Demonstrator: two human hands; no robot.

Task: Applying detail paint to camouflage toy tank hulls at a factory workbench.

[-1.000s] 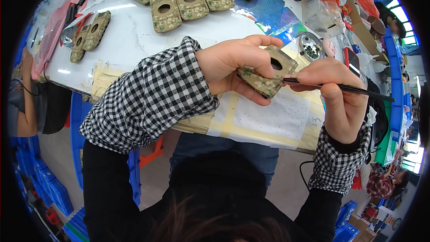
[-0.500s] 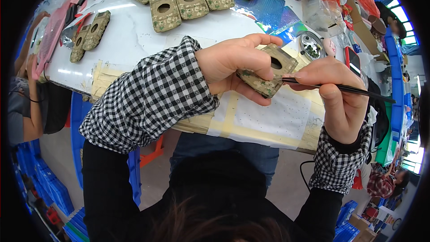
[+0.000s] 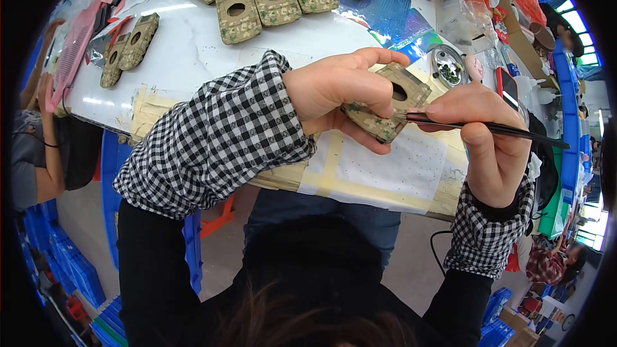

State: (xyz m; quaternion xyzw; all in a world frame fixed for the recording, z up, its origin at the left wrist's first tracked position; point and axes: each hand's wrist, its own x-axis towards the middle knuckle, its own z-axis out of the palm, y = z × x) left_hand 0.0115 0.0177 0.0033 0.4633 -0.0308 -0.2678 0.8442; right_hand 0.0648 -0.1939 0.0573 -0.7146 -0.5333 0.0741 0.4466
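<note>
A camouflage-patterned toy tank hull (image 3: pixel 393 119) with a round hole in its top is held up over the table edge. My left hand (image 3: pixel 350 93) grips it from the left, thumb across its surface and fingers beneath. In my right hand (image 3: pixel 485 125) is a pair of dark tweezers (image 3: pixel 495 126), pinched between thumb and fingers. Their tips touch or nearly touch the hull beside my left thumb; whether a small part sits between the tips cannot be made out. Below the hull lies a white sheet (image 3: pixel 385 167) with rows of small dark specks, edged with masking tape.
Several matching hulls (image 3: pixel 275 0) stand at the back of the table, two more (image 3: pixel 132 45) at the left. A round dish (image 3: pixel 448 65) with tiny green parts lies beyond my right hand, near a phone (image 3: pixel 506 87) and plastic bags (image 3: pixel 463 9). Another person's arm (image 3: pixel 48 122) shows at far left.
Very little differs: the hull and both hands have shifted slightly. The tweezer tips sit a touch closer to my left thumb.
</note>
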